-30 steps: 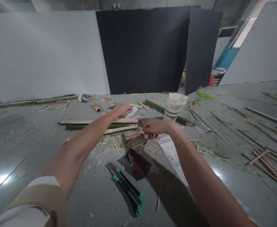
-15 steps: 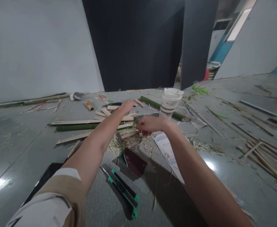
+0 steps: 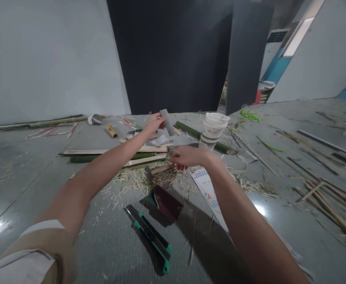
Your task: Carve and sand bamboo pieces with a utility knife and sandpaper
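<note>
While a grey strip [image 3: 167,122] is held in a narrow pinch by the left hand [image 3: 153,123], a wooden-handled tool [image 3: 162,169] is met at its right end by the right hand [image 3: 187,156] — whether it is gripped or only touched cannot be told, as the fingertips are mostly hidden. The strip is set just to the right of the left fingers, above the floor's scattered offcuts and left of the white cup [image 3: 213,128]; the left hand is clearly the nearer one, the right being placed below it and to the right. Its long axis is slanted, with the upper end pointed toward the black panel [image 3: 173,55] and the lower end down and slightly right, near the green bamboo tube [image 3: 187,130]. The tool's handle is laid nearly sideways over shavings [image 3: 168,180], its dark head directed left.
</note>
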{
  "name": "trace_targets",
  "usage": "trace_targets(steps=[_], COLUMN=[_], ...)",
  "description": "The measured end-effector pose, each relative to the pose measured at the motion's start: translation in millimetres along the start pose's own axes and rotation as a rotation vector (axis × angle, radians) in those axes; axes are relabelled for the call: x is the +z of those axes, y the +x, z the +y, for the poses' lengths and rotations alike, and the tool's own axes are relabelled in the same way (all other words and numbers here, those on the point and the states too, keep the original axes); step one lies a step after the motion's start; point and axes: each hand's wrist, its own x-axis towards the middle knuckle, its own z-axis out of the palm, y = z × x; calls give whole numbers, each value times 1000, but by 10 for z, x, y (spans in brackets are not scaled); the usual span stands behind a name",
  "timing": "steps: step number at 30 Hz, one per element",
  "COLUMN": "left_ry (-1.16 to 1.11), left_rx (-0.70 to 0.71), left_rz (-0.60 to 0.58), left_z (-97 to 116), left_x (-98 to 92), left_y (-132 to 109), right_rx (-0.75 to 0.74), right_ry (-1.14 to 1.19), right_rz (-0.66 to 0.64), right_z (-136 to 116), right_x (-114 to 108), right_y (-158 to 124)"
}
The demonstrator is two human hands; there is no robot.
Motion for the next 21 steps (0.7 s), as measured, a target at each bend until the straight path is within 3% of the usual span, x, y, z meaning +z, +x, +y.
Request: trace_targets(steps=[8, 14, 18, 21], left_ry=[-535, -823, -923, -950], left_rx=[-166, -308, -360, -379], left_rz=[-12, 124, 155, 164], left_z=[229, 438, 622, 685], left_x=[-358, -624, -620, -538], left_y=[-1079, -2195, -2969, -3379], right_rx=[-14, -27, -47, -50], right_ry=[-36, -51, -64, -119], right_rz=[-26, -7, 4, 18], right_z=[-72, -71, -88, -142], right_x=[-2, -11, -3, -10], right_y=[-9, -13, -32, -54])
